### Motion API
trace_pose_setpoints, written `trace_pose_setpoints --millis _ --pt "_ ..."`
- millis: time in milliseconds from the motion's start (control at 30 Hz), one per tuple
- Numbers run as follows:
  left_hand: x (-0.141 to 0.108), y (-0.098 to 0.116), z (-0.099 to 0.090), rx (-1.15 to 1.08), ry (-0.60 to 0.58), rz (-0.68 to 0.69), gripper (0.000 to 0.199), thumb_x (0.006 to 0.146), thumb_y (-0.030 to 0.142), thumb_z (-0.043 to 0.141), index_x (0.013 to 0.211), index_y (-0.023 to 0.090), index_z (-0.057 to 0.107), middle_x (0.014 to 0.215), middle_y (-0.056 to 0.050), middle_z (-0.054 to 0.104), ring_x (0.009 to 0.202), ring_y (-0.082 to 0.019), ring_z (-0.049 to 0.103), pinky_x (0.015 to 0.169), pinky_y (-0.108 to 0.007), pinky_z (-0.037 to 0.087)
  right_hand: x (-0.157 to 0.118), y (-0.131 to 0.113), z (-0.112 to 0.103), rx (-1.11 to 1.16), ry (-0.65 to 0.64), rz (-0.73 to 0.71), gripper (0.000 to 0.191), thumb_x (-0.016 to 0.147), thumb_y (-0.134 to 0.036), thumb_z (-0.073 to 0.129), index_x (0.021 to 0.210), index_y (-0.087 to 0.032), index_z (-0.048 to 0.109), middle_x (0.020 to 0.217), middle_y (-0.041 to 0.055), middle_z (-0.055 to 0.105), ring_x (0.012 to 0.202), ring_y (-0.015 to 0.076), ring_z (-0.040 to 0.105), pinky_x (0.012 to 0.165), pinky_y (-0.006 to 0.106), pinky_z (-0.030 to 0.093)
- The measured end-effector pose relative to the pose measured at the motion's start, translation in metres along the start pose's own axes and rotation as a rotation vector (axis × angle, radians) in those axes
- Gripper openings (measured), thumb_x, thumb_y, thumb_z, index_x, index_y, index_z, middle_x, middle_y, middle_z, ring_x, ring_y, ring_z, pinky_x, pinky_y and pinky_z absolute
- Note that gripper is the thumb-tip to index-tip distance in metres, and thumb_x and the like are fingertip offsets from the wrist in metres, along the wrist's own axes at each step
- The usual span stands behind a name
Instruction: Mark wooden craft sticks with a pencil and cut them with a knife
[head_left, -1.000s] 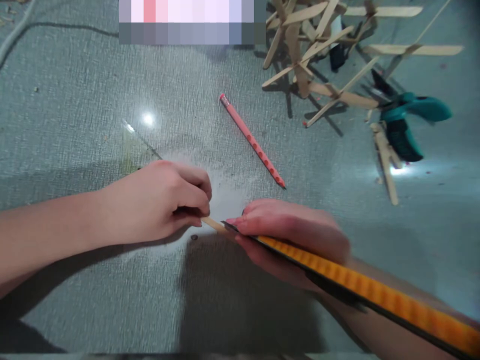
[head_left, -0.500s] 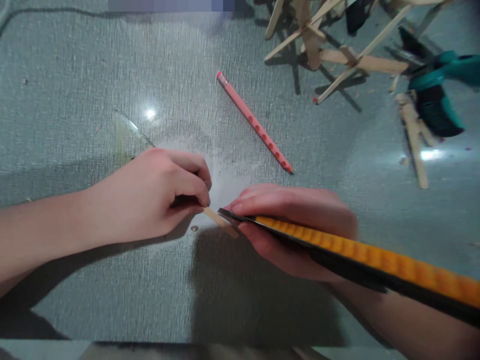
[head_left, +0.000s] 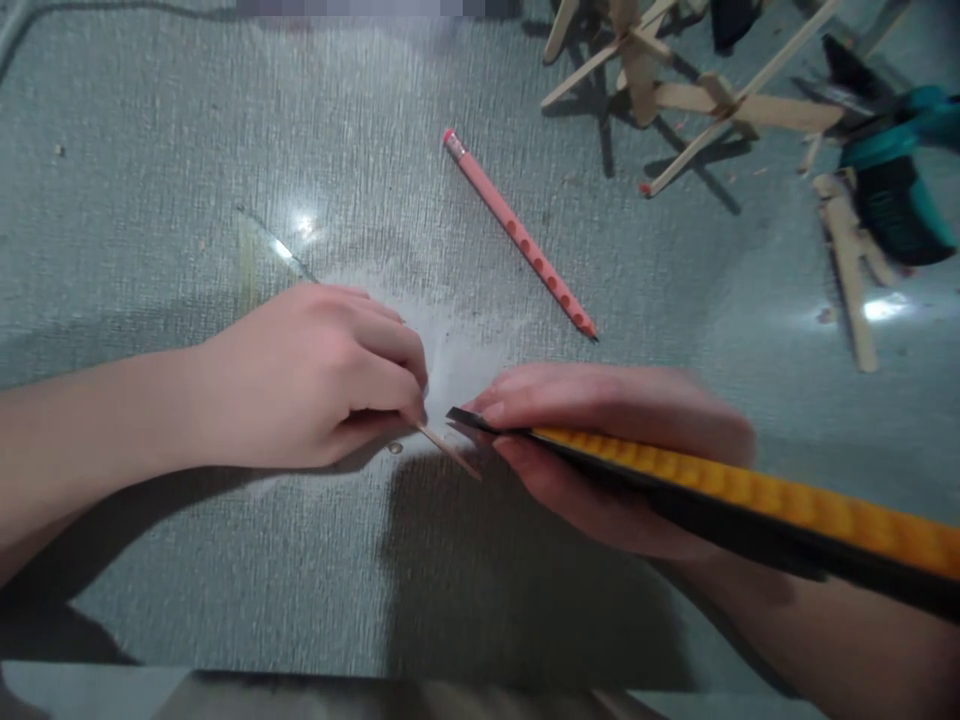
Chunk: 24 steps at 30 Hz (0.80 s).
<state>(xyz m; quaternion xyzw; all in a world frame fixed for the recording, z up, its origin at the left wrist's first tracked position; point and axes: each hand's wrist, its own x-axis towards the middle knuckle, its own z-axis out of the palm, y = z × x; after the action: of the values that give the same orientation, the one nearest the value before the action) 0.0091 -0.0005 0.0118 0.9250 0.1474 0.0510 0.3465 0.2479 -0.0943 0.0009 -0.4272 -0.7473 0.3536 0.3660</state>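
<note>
Between the thumb and fingers of my left hand (head_left: 330,375) a thin wooden stick (head_left: 454,455) is pinched, its free end pointing down and right with the narrow edge up. My right hand (head_left: 600,420) grips an orange-and-black utility knife (head_left: 697,480) close to its front, and the long ribbed handle runs back over my forearm. The dark blade tip (head_left: 466,418) is just above and right of the stick, apart from it in this view. Pale dust (head_left: 450,350) lies on the table between the two hands.
A pink pencil (head_left: 517,230) lies beyond my hands. At the upper right are a framework of joined craft sticks (head_left: 637,85), teal-handled pliers (head_left: 892,190) and loose stick pieces (head_left: 851,290). A clear thin-edged object (head_left: 277,245) lies behind my left hand.
The stick has turned in my left hand from its flat face to its narrow edge. The knife stays close by in my right hand. The whole view has shifted slightly.
</note>
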Motion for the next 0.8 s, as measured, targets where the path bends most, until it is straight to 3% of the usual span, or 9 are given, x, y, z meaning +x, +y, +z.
trace_pose_setpoints --millis 167,333,467,600,800 --pt "0.0 -0.005 -0.003 -0.054 -0.084 0.01 0.032 0.102 0.016 0.053 0.094 0.029 0.081 0.098 -0.001 0.08 0.09 -0.016 0.071 0.087 -0.033 0.047 0.001 -0.009 0.002 -0.022 -0.008 0.109 0.011 0.096 -0.013 0.066 0.092 -0.023 0.07 0.085 0.0003 0.081 0.073 0.0148 0.078 0.061 0.021 0.063" --pt "0.001 -0.005 -0.003 -0.068 -0.09 -0.009 0.031 0.1 0.015 0.056 0.092 0.029 0.082 0.095 0.0 0.079 0.089 -0.015 0.071 0.088 -0.031 0.048 0.0 -0.015 0.006 0.079 -0.015 0.211 0.014 0.092 -0.008 0.071 0.091 -0.022 0.072 0.079 -0.0024 0.079 0.059 0.0112 0.073 0.054 0.018 0.061" --pt "0.002 -0.005 -0.003 -0.061 -0.083 0.009 0.03 0.099 0.014 0.057 0.093 0.03 0.082 0.095 0.0 0.079 0.089 -0.016 0.072 0.084 -0.03 0.046 -0.005 -0.017 0.011 0.154 -0.021 0.249 0.02 0.092 -0.003 0.07 0.096 -0.022 0.074 0.078 -0.0013 0.079 0.06 0.0123 0.074 0.052 0.017 0.06" --pt "0.0 -0.006 -0.003 -0.034 -0.096 0.016 0.035 0.099 0.012 0.053 0.089 0.031 0.082 0.093 0.0 0.079 0.086 -0.016 0.071 0.082 -0.03 0.045 -0.011 -0.016 0.015 0.184 -0.007 0.318 0.013 0.093 -0.013 0.074 0.098 -0.025 0.074 0.085 -0.0016 0.079 0.066 0.0137 0.076 0.055 0.019 0.062" --pt "-0.001 -0.01 -0.001 -0.016 -0.056 0.07 0.038 0.101 0.015 0.048 0.091 0.032 0.081 0.091 0.0 0.078 0.083 -0.016 0.069 0.079 -0.032 0.043 -0.01 -0.014 0.016 0.129 -0.028 0.249 0.01 0.094 -0.015 0.072 0.098 -0.025 0.072 0.083 -0.003 0.079 0.063 0.0119 0.074 0.053 0.018 0.06"
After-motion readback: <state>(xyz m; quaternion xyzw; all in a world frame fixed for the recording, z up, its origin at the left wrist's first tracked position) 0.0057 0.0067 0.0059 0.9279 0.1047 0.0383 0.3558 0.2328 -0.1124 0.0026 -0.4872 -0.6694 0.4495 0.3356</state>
